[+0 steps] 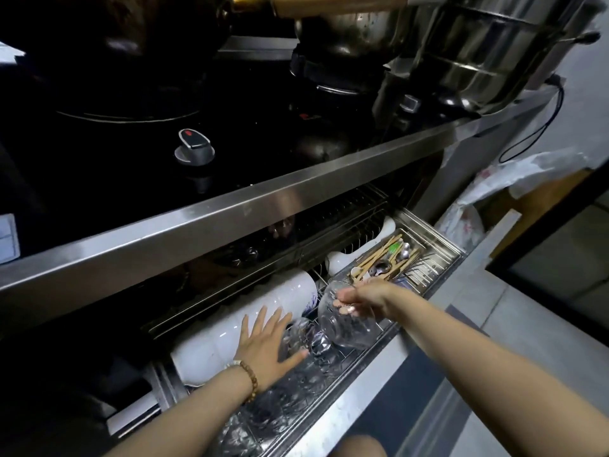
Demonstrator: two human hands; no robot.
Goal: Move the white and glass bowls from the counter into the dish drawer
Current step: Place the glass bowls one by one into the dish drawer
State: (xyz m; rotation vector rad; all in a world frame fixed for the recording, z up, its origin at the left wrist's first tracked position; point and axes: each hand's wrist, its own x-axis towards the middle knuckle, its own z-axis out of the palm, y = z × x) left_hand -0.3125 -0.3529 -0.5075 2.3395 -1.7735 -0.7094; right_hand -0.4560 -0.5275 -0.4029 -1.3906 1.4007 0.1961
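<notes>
- Working at the open dish drawer (359, 384), five o'clock in the view, under the steel counter edge.
- Pinching a glass bowl (339, 334) by its rim with the right hand (359, 300), fingers curled over the edge and fingertips showing through the glass.
- Held tilted on edge just above the rack wires; hard to tell whether touching them yet.
- Resting the left hand (267, 341) flat at nine o'clock of that bowl, fingers straight and spread wide, gripping nothing, palm across the white bowls (224, 328) and fingertips toward the racked glass bowls (313, 344).
- White bowls standing on edge in a row in the drawer's far rack, running toward eleven o'clock.
- Looks like the slotting step for this bowl: nearly home, not yet let go.
- Best to steady the racked bowls with that flat left palm so nothing tips into the gap.
- Lower the bowl rim-first into the free slot at three o'clock of the racked glass, slowly, avoiding glass on glass.
- Watch the cutlery tray (416, 262) with its chopsticks (379, 255) at one o'clock; mind the wrist there.
- Release only once settled between the wires, then slide the fingers out along the rim rather than lifting sharply.
- Expect slippery, ringing glass; go gently.
</notes>
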